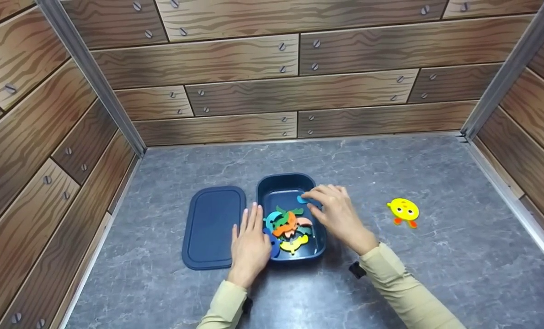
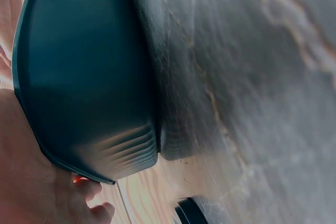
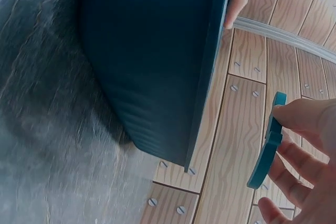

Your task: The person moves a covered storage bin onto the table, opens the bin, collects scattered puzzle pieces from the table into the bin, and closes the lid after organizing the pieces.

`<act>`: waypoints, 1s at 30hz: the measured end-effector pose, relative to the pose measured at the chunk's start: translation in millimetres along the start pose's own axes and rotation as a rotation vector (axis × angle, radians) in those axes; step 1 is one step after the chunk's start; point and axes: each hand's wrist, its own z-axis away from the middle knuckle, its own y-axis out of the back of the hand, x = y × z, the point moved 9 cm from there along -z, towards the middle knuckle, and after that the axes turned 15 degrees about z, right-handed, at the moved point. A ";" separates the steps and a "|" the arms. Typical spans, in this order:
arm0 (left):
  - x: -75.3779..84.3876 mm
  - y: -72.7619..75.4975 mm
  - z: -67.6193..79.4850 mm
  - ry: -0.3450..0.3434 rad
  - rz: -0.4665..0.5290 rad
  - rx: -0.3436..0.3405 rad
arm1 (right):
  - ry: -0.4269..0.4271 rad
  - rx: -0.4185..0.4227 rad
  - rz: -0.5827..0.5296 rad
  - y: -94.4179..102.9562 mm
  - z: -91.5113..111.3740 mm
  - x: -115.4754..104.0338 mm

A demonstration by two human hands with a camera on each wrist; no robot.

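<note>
A dark blue plastic box (image 1: 321,246) holds a heap of flat, colourful toy pieces (image 1: 285,226) in orange, green, yellow, blue and pink. Over the box's right side, my right hand (image 1: 338,212) pinches a flat blue toy piece (image 1: 301,199) between thumb and fingers. In the right wrist view that curved toy piece (image 3: 266,153) looks teal and is held above the rim. My left hand (image 1: 251,249) rests at the left rim with its fingers straight and pointing away. The left wrist view shows this hand (image 2: 31,166) against the rim, beside the box's outer wall (image 2: 89,66).
The box's dark blue lid (image 1: 213,228) lies flat to the left, partly under the left hand. On the right, a yellow chick figure (image 1: 403,210) with orange feet lies on the grey marbled table (image 1: 368,164). Wood-patterned walls (image 1: 253,100) enclose the back and sides.
</note>
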 end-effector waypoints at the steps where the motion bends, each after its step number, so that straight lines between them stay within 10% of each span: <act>1: 0.0 0.0 0.0 0.000 -0.002 0.000 | -0.001 -0.002 -0.002 -1.3 -1.0 -1.0; 30: -1.2 -1.6 -1.0 0.012 0.006 -0.005 | 0.060 -0.050 0.042 -40.7 -14.5 -28.9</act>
